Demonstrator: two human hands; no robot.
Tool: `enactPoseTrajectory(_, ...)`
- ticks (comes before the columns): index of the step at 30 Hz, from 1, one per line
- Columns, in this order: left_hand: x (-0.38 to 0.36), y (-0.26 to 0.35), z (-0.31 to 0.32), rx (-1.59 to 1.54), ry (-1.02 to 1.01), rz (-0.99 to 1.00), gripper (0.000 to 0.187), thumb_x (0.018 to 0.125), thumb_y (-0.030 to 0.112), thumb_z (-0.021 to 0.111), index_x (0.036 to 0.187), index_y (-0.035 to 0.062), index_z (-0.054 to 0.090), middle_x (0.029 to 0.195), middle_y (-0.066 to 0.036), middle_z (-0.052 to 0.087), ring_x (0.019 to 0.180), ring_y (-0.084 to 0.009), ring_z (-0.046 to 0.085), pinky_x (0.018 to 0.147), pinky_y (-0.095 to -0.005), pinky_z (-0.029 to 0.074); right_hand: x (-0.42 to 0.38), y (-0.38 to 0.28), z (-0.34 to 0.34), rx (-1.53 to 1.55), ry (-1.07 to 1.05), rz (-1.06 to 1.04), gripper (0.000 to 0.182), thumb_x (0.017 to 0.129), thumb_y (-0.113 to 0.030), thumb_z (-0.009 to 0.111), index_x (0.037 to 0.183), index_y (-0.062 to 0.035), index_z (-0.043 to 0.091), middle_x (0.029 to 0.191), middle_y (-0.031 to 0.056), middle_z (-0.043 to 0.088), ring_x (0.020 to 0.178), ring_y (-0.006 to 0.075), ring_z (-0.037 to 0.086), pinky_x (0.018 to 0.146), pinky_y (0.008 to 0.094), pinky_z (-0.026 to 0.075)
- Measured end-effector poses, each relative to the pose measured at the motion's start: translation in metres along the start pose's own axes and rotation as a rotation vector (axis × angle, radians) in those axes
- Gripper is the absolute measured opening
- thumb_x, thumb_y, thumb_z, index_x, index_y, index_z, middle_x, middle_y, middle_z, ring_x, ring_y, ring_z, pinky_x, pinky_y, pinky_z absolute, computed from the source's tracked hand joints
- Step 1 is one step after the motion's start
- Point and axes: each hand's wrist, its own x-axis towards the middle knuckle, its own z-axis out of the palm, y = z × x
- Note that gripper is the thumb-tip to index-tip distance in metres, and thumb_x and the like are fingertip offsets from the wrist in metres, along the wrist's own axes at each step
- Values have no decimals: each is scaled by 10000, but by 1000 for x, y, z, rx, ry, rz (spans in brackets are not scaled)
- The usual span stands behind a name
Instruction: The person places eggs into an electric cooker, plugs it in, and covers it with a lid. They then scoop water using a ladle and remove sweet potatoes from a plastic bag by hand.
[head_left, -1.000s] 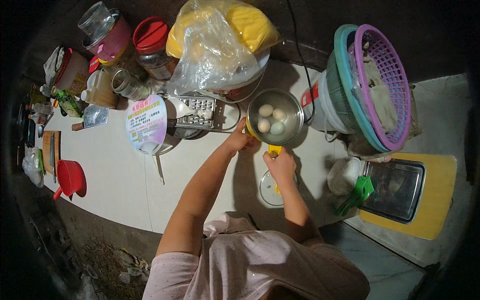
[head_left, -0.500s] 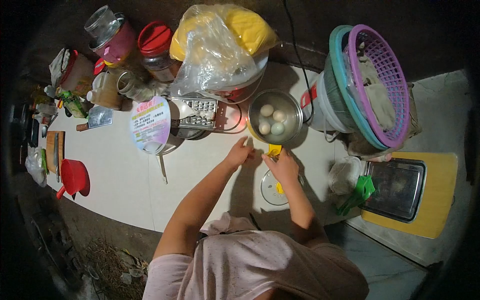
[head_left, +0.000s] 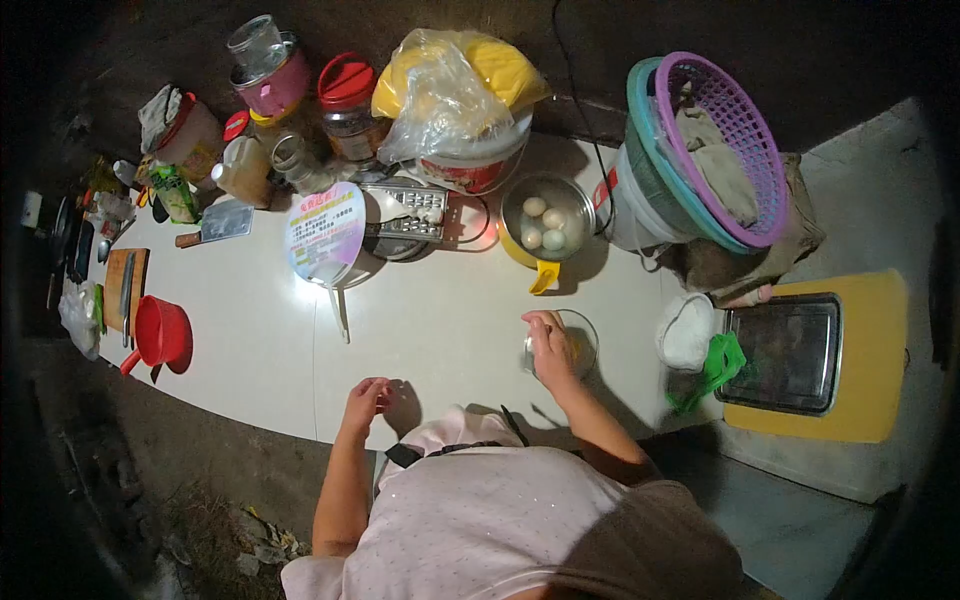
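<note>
A steel pot with a yellow outside (head_left: 508, 240) holds several pale eggs (head_left: 543, 222) in liquid. Its yellow handle (head_left: 544, 278) points toward me. Below the handle lies a round clear glass lid (head_left: 585, 335) on the table. My right hand (head_left: 547, 345) is over the lid's left side, fingers curled on its edge; the palm side and part of the lid are hidden under it. Near the table's front edge, my left hand (head_left: 366, 402) hovers with loosely bent fingers and nothing in them.
A grater (head_left: 412, 212) and a round printed fan (head_left: 326, 235) lie left of the pot. Behind are a bagged yellow bundle (head_left: 460, 75) and jars. Right stand a bucket with a purple basket (head_left: 765, 180), a green bag (head_left: 722, 362) and a black tray (head_left: 785, 350). A red scoop (head_left: 160, 328) sits far left.
My right hand has left the pot's handle and come down onto the glass lid. My left hand has drawn back from beside the pot toward the front edge. The view has shifted.
</note>
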Motion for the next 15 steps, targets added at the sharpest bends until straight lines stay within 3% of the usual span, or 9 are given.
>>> enactPoseTrajectory(2,-12,-16,-22,78,6,22,240,850,288,542,910,60,584,745,-23,589,606,-116,542,541,-250,440,-9,12,6,-172,94,-227,330,922,-273,376,907,16,533,821,108,561,721,248,541,686,332,440)
enactPoseTrajectory(3,-19,-21,-28,161,18,35,257,847,291,543,924,50,586,756,-40,591,587,-123,541,532,-252,437,-16,16,8,-173,100,-234,330,922,-273,376,907,16,533,821,108,561,721,248,541,686,332,440)
enactPoseTrajectory(5,-37,-34,-41,177,48,8,241,871,273,508,859,46,586,700,-35,585,545,-106,522,484,-245,415,-33,26,11,255,72,196,334,923,-288,367,867,-16,554,678,64,516,553,136,480,569,264,438)
enactPoseTrajectory(6,-40,-53,-56,174,38,-12,254,875,274,499,859,34,581,692,-53,593,507,-109,509,451,-249,401,-38,47,14,325,109,221,298,918,-292,395,839,-44,540,604,47,485,505,149,475,552,275,454)
enactPoseTrajectory(10,-53,-132,-99,161,99,-70,297,879,284,489,885,-2,568,665,-94,609,430,-121,481,377,-265,363,-69,74,19,681,127,302,227,906,-269,442,891,-51,506,660,67,511,574,174,525,611,311,488)
enactPoseTrajectory(12,-58,-157,-109,143,120,-109,306,876,290,494,893,-7,565,657,-97,608,431,-125,481,372,-269,362,-85,77,22,831,193,447,200,891,-239,487,951,-51,457,766,105,554,680,208,574,679,345,500)
enactPoseTrajectory(15,-54,-189,-124,143,83,-125,318,873,301,502,893,-11,560,634,-106,606,427,-138,472,369,-283,363,-97,90,31,823,173,501,220,884,-232,508,982,-51,429,872,136,572,793,241,590,750,367,492)
